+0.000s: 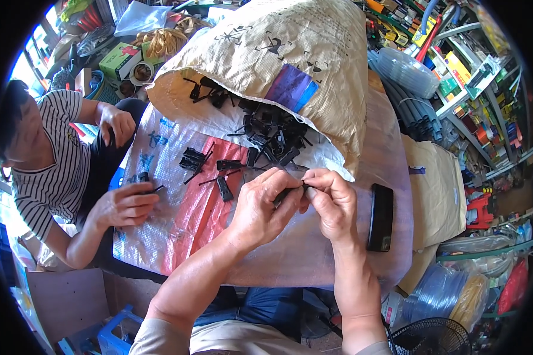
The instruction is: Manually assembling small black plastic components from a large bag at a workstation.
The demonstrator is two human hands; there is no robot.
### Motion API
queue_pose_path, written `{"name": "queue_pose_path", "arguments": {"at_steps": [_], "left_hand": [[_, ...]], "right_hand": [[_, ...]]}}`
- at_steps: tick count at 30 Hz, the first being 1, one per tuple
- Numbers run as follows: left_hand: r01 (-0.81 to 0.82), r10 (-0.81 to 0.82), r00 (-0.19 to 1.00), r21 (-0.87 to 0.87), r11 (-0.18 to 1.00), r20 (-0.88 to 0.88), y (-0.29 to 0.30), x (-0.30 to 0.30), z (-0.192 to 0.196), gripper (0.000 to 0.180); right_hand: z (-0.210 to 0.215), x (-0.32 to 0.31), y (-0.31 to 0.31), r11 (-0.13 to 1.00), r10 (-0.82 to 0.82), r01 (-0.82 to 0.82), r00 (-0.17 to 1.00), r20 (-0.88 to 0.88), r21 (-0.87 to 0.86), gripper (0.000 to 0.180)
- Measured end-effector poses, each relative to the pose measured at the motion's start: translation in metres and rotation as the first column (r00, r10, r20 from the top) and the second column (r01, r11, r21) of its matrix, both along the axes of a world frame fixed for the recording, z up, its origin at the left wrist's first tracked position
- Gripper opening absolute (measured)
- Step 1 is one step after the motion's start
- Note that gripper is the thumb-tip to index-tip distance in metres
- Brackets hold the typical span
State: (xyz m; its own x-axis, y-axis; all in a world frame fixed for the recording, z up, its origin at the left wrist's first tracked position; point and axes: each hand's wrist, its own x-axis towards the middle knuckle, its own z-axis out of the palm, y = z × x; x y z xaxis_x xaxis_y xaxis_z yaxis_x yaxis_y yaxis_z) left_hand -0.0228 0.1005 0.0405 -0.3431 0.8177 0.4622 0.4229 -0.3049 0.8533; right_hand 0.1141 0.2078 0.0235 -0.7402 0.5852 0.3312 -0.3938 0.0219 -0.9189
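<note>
Both my hands meet above the table's near middle, pinching a small black plastic part (282,196) that my fingers mostly cover. My left hand (265,204) is closed round its body. The thumb and fingertips of my right hand (331,201) grip its right end. Just beyond, several loose black parts with thin rods (224,188) lie on a red-striped woven sheet (192,228). A heap of the same black parts (269,127) spills from the mouth of a large tan woven sack (314,35).
At the left, a person in a striped shirt (53,142) holds a black part in one hand (127,204). A black phone (381,218) lies right of my right hand. Crowded shelves (474,89) line the right side. A fan (430,338) stands at lower right.
</note>
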Motion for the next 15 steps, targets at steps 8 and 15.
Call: {"name": "queue_pose_path", "arguments": {"at_steps": [8,15], "left_hand": [[-0.045,-0.092,0.534,0.137,0.990,0.840,0.000,-0.032,-0.003,0.012],[-0.019,-0.153,0.088,0.155,0.988,0.984,-0.001,-0.058,-0.005,0.017]], "right_hand": [[0.008,-0.007,-0.009,0.978,-0.164,0.129,0.962,0.218,0.163,0.024],[-0.011,-0.020,-0.014,0.467,-0.498,0.025,0.833,0.239,0.884,0.034]]}}
